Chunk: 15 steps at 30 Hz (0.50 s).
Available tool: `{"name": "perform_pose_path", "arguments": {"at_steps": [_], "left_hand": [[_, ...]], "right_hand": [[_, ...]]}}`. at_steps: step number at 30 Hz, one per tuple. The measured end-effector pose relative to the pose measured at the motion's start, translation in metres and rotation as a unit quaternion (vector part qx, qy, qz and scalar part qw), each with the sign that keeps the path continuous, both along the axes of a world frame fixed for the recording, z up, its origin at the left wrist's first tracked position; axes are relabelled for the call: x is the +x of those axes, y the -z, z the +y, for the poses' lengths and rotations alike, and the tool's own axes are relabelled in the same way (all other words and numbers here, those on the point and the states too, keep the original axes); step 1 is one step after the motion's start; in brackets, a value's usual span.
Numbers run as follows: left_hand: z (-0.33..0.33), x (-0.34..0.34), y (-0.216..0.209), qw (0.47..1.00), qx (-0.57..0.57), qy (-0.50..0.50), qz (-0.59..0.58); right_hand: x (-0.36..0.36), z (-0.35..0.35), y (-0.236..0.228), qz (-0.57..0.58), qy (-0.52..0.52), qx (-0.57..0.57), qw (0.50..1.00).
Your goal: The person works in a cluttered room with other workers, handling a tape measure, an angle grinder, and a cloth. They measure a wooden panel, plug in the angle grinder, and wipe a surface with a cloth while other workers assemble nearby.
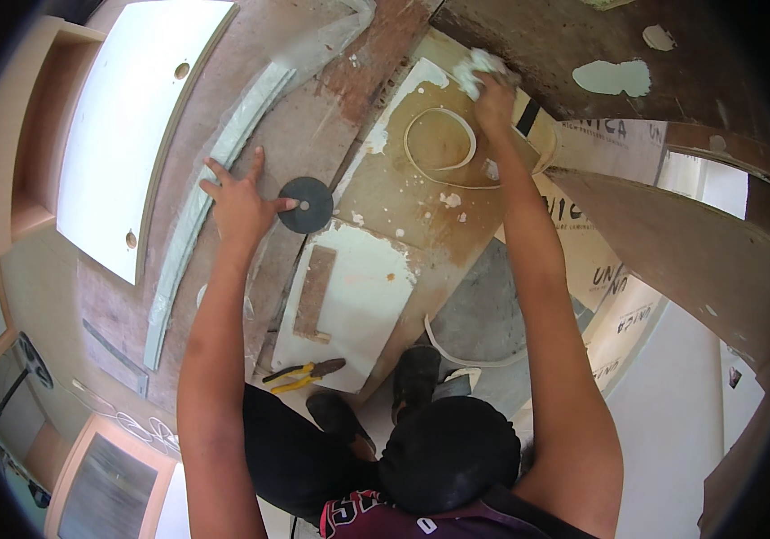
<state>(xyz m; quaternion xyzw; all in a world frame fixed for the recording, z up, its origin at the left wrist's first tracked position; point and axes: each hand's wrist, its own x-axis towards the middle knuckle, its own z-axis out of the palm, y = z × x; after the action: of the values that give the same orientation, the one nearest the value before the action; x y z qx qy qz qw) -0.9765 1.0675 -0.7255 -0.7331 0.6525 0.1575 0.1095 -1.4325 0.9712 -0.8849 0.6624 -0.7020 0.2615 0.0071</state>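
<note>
Head cam, only view.

L hand (pixel 237 208): palm down over the desk (pixel 313 121), fingers splayed wide, gripping nothing. Thumb rests on the blk disc (pixel 316 214), nr its centre hole; other fingertips at the edge of the long wrapped strip (pixel 189 216), contact prob. but not certain.

R hand (pixel 496 101): reaches to far end of desk, fingers curled round a wht wad (pixel 477 68), cloth or thin plastic, can't tell which. Grip looks closed; how tight can't tell, fingertips partly hidden. Wad sits at far edge of the stained brn board (pixel 443 211), by the dk upright panel (pixel 528 63).

On brn board: loose coil of pale edging (pixel 473 144), wht flecks. Nearer the person: wht board (pixel 358 292) w/ brn strip (pixel 314 292) on top; yel/blk pliers (pixel 308 372) by its near edge. Far L: wht curved panel (pixel 138 126), 2 holes.

Step in hand, my read: clearing or wiping far end w/ wad, L hand bracing. Next move calls for keeping wad bunched in R fingers, clear of the coil, & L thumb not skidding the disc.
</note>
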Motion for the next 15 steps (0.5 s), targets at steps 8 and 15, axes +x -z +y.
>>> {"name": "perform_pose_path", "arguments": {"at_steps": [8,15], "left_hand": [[-0.021,0.036,-0.015,0.996,-0.083,-0.032,-0.001],[-0.038,-0.052,0.034,0.984,-0.104,0.015,0.144]], "right_hand": [[0.151,-0.158,-0.040,0.035,-0.015,-0.042,0.998],[0.011,-0.107,0.004,-0.140,0.021,0.074,0.987]]}}
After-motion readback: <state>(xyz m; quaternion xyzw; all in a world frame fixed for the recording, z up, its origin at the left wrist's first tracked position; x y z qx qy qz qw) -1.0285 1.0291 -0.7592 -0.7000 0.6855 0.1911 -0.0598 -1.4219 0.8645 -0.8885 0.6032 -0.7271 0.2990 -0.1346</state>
